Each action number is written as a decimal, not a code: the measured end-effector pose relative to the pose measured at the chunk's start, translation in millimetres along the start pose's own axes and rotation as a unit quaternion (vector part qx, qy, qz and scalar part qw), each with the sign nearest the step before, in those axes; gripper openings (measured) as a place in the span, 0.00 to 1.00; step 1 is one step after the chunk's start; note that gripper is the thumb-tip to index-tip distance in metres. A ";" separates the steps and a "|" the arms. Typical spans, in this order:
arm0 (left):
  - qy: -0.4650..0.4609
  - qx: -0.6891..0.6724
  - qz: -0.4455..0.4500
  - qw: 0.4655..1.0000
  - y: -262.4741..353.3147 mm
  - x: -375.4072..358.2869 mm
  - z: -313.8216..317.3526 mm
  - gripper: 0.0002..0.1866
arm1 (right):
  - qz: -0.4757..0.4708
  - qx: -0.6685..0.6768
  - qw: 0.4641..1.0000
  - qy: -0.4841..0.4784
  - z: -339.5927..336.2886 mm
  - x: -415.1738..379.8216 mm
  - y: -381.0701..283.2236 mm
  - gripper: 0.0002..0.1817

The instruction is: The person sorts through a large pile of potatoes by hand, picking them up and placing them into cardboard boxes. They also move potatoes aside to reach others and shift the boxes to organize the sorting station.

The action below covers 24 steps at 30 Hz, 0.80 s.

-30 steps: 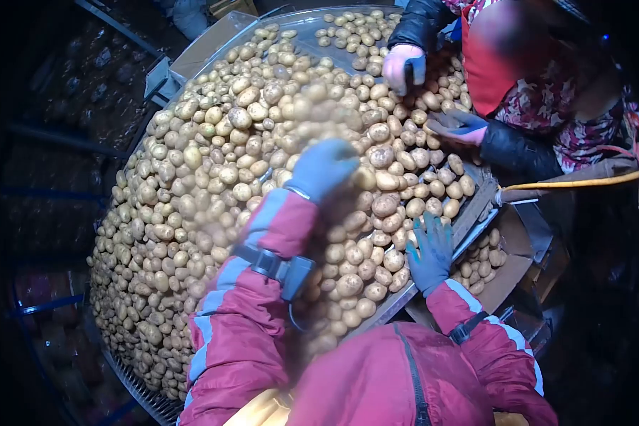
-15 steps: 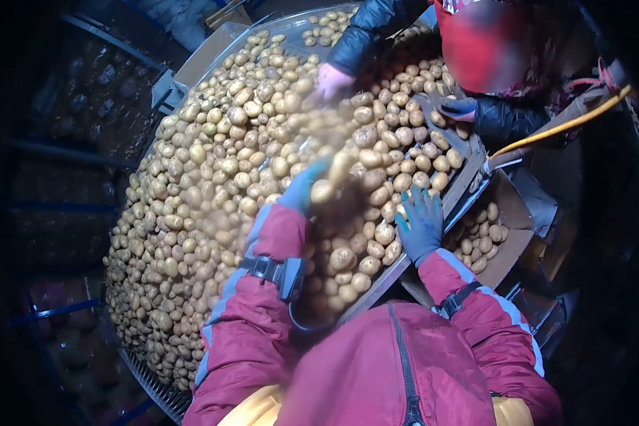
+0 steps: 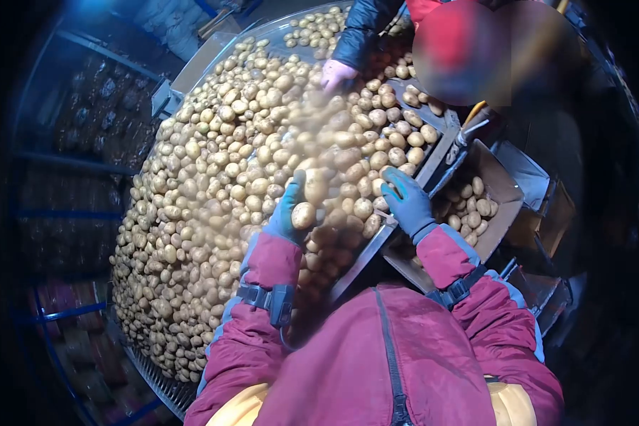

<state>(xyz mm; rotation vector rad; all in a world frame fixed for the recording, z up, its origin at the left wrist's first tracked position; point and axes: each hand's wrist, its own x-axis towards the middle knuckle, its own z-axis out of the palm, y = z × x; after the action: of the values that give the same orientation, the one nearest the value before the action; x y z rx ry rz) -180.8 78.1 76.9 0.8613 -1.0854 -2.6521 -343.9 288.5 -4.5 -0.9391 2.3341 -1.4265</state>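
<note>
To the left I have a broad heap of potatoes (image 3: pixel 192 206) spread over the worktop (image 3: pixel 363 260). Next comes the left hand (image 3: pixel 285 211), its grip curled round a potato (image 3: pixel 303 215); I can't tell whether the blurred, larger one (image 3: pixel 316 183) just above it is held too. Beyond, a co-worker's hand (image 3: pixel 337 73) reaches into the heap. The right hand (image 3: pixel 409 207) is at the worktop's metal edge, fingers parted, closed on nothing I can see. Rightmost, a carton (image 3: pixel 503 226) holds more potatoes. I'd judge the step in hand as picking up potatoes; the next move calls for a secure left grip, clear of loose neighbours.
</note>
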 end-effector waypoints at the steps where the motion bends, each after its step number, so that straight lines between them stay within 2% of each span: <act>1: -0.016 -0.020 -0.018 1.000 -7.0 6.8 -14.0 0.36 | 0.014 0.033 0.999 -0.006 -2.6 -6.3 -1.4 0.19; 2: -0.031 -0.040 -0.036 0.998 -12.8 14.9 -30.0 0.36 | 0.028 0.067 0.997 -0.012 -5.8 -12.2 -0.8 0.18; 3: 0.011 0.122 0.018 0.992 -15.8 22.9 -47.1 0.33 | 0.022 0.055 0.998 -0.012 -9.4 -17.5 1.2 0.18; 4: 0.055 0.281 0.073 0.955 -16.9 30.2 -66.6 0.31 | 0.017 0.044 0.999 -0.015 -11.9 -23.0 3.2 0.18; 5: 0.098 0.430 0.125 0.889 -11.7 30.0 -69.0 0.28 | 0.010 0.035 0.999 -0.018 -14.4 -27.8 0.3 0.17; 6: 0.138 0.567 0.174 0.793 -9.0 28.1 -70.6 0.26 | 0.050 0.082 0.995 -0.033 -17.5 -33.8 -3.3 0.17; 7: 0.194 0.415 0.169 0.873 -9.0 24.6 -71.3 0.24 | 0.087 0.128 0.987 -0.047 -22.3 -39.6 -6.9 0.17; 8: 0.240 0.250 0.161 0.924 -1.2 17.0 -52.8 0.22 | 0.124 0.173 0.975 -0.059 -25.7 -42.0 -10.7 0.17; 9: 0.206 0.214 0.169 0.940 4.5 12.4 -50.4 0.22 | 0.174 0.250 0.949 -0.087 -22.2 -45.4 -3.5 0.19; 11: 0.206 0.198 0.111 0.952 4.7 0.4 -26.8 0.22 | 0.266 0.394 0.867 -0.149 -8.9 -50.9 11.6 0.23; 12: 0.208 0.189 0.086 0.956 3.3 -4.1 -13.4 0.22 | 0.298 0.442 0.826 -0.185 -8.4 -49.0 -3.0 0.25; 13: 0.129 0.391 0.177 0.894 -4.8 -4.8 -16.6 0.22 | 0.325 0.485 0.780 -0.224 -8.2 -46.9 -19.2 0.28; 14: 0.049 0.574 0.252 0.777 -15.7 -7.6 -19.7 0.23 | 0.351 0.524 0.729 -0.267 -8.5 -43.6 -40.2 0.30; 15: 0.097 0.404 0.160 0.895 -33.0 -10.0 -7.3 0.22 | 0.337 0.529 0.722 -0.291 -6.0 -42.3 -57.0 0.35; 16: 0.136 0.207 0.068 0.966 -48.6 -14.3 5.6 0.21 | 0.353 0.578 0.670 -0.303 8.6 -40.7 -48.7 0.31; 18: 0.044 0.288 0.044 0.956 -41.9 -48.7 41.5 0.22 | 0.400 0.598 0.635 -0.282 24.7 -38.6 -39.5 0.24; 19: 0.043 0.292 0.059 0.953 -41.2 -55.0 38.2 0.22 | 0.406 0.542 0.682 -0.275 29.6 -36.8 -35.9 0.24; 20: 0.040 0.297 0.073 0.951 -36.7 -58.6 33.0 0.22 | 0.399 0.524 0.702 -0.271 33.4 -34.7 -41.0 0.24; 21: 0.080 0.355 0.107 0.925 -30.6 -57.8 13.2 0.20 | 0.394 0.517 0.703 -0.288 34.3 -31.9 -45.3 0.23; 22: 0.124 0.458 0.188 0.860 -19.7 -61.3 -10.8 0.18 | 0.390 0.510 0.704 -0.304 35.5 -29.3 -49.7 0.23; 23: 0.169 0.442 0.174 0.864 -1.9 -67.2 -31.8 0.18 | 0.395 0.507 0.706 -0.297 32.6 -26.7 -69.6 0.22; 24: 0.211 0.424 0.159 0.866 17.2 -73.2 -55.5 0.17 | 0.406 0.511 0.686 -0.322 35.9 -22.0 -74.2 0.24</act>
<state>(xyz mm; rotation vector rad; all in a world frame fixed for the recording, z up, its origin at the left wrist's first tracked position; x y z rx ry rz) -90.6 57.4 90.0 1.1686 -2.0528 -1.5423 -279.4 254.1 39.4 0.0218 0.8677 -1.3123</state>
